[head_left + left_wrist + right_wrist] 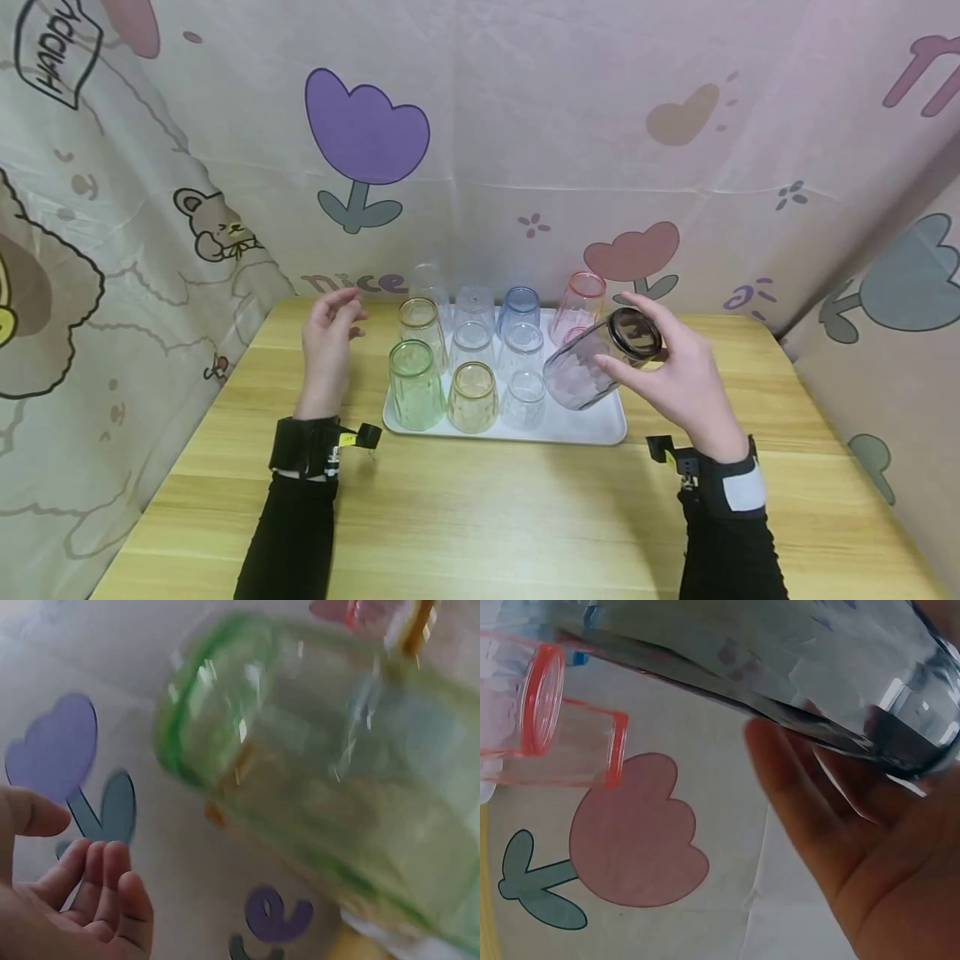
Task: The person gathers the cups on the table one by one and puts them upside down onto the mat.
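Observation:
My right hand (678, 375) grips a dark grey see-through glass (588, 367) near its thick dark base. The glass is tilted, base up to the right, over the right part of the white tray (525, 433). In the right wrist view the grey glass (780, 667) crosses the top, with fingers around its base end. To the left of the tray, my left hand (330, 342) hovers with loosely curled fingers and holds nothing. Nearest to it are a yellow-rimmed glass (422, 329) and a green glass (416, 392), both upside down on the tray.
Upside-down glasses stand in rows on the tray: an amber one (473, 400), a small clear one (524, 400), a blue one (519, 308), a red-rimmed one (579, 304) and several other clear ones. A printed curtain (480, 125) hangs behind the wooden table (480, 517).

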A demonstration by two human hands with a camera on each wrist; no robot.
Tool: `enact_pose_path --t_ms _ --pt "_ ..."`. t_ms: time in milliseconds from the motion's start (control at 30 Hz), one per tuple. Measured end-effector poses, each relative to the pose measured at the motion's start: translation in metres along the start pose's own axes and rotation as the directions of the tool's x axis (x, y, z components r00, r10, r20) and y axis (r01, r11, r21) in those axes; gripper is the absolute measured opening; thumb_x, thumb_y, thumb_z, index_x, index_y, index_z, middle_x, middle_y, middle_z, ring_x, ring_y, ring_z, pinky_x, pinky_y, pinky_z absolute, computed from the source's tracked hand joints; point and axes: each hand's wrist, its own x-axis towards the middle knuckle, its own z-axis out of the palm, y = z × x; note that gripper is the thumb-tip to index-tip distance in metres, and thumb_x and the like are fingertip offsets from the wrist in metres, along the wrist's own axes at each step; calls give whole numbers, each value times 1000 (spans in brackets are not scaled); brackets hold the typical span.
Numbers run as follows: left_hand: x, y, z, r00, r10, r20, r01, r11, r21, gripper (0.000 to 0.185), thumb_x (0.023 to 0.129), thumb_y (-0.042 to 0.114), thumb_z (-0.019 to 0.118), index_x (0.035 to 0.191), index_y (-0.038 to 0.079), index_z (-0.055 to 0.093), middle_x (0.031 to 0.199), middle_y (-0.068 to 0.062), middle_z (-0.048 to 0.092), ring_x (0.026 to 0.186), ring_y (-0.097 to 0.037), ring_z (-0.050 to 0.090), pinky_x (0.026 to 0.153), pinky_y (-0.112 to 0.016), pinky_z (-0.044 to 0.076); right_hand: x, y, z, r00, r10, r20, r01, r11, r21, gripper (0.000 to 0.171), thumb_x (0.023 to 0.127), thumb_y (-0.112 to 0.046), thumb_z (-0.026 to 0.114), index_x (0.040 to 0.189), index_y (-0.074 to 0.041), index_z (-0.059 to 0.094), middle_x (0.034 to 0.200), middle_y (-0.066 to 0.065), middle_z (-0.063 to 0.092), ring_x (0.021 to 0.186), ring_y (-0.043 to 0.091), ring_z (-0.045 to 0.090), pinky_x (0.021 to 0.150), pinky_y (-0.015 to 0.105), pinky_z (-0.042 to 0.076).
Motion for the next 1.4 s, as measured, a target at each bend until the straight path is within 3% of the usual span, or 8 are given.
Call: enact_pose_path --t_ms 167,333,467,600,800,1100,1267,1400 --pt "12 -22 -11 992 -113 54 99 973 211 40 105 17 56 141 -1 54 119 -10 61 105 -19 60 92 -31 51 0 4 -1 987 58 152 -55 998 -27 71 80 -26 92 143 -19 59 119 6 72 93 14 64 72 19 53" --pt "19 -45 -19 961 -218 171 118 880 461 49 105 24 56 148 0 49 141 -22 55 127 -37 54 109 -51 44 2 11 4 962 83 259 -69 996 -63 71 81 -34 91 142 -18 60 129 3 69 107 21 66 85 36 56" --pt "19 -57 -21 939 -268 214 105 820 563 50 106 27 54 147 -1 49 143 -25 54 133 -43 50 112 -59 40 3 14 9 942 97 321 -73 994 -86 72 79 -30 93 141 -14 60 132 9 68 118 30 65 99 51 52" --pt "19 -63 -20 932 -292 215 103 781 616 48 105 27 55 144 -1 51 141 -25 55 132 -44 51 112 -59 40 4 16 12 916 124 383 -85 989 -118 75 79 -28 92 143 -8 58 137 17 65 124 37 62 103 58 49" --pt "18 -66 -18 923 -319 217 114 762 637 51 105 30 56 145 -1 50 141 -24 56 130 -43 53 112 -59 40 3 19 17 893 128 432 -80 989 -126 73 78 -24 91 141 -7 58 131 16 68 117 35 65 99 56 52" --pt "18 -66 -16 919 -327 220 117 758 641 52 104 32 56 145 0 50 140 -23 56 128 -42 55 109 -58 43 1 23 24 876 112 468 -63 991 -119 67 74 -22 95 130 -7 62 117 11 71 106 31 69 93 52 56" --pt "19 -65 -17 931 -296 215 95 764 638 51 104 30 56 144 -1 50 137 -22 57 124 -41 56 105 -56 47 2 26 28 870 106 481 -60 992 -111 70 72 -22 96 131 -7 61 118 11 71 107 31 68 94 54 55" --pt "19 -63 -18 952 -213 220 25 769 639 46 104 27 58 141 -1 54 132 -20 59 119 -39 59 101 -54 49 2 28 29 864 108 491 -71 993 -94 75 73 -24 96 137 -7 59 125 13 69 113 33 66 98 56 53"
